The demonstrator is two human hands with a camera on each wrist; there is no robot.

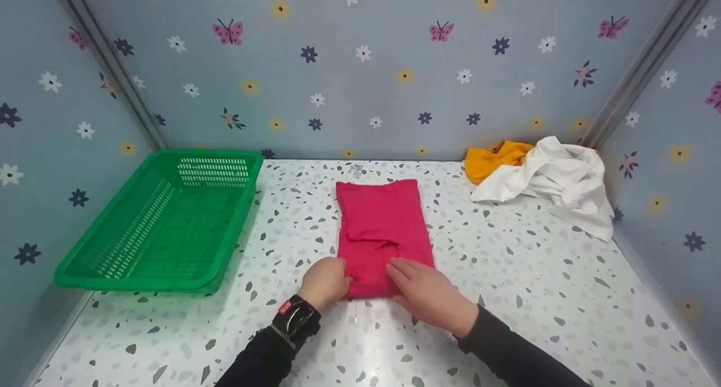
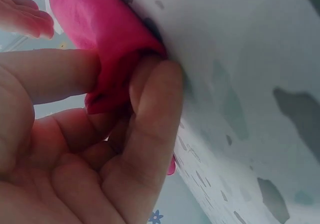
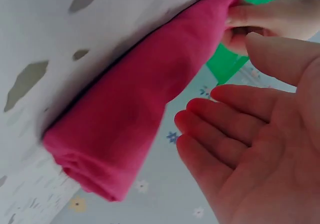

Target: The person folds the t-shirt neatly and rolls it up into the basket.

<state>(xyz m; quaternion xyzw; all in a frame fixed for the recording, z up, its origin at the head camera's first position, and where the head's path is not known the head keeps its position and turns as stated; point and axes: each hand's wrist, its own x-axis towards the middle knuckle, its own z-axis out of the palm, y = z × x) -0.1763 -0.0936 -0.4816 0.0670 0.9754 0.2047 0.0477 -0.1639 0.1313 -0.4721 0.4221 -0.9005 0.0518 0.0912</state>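
A folded pinkish-red cloth lies lengthwise in front of me, with a crease and a loose fold across its middle. At its near left corner my left hand pinches the hem. In the left wrist view the thumb and fingers of that hand close round the rolled edge of the cloth. My right hand is over the near right part, fingers straight and together. The right wrist view shows its palm beside the thick folded edge, apparently without gripping it.
To the left stands a green plastic basket with slotted walls. A crumpled white cloth and an orange-yellow cloth lie at the back right. Flower-patterned panels wall in the speckled tabletop at the back and both sides.
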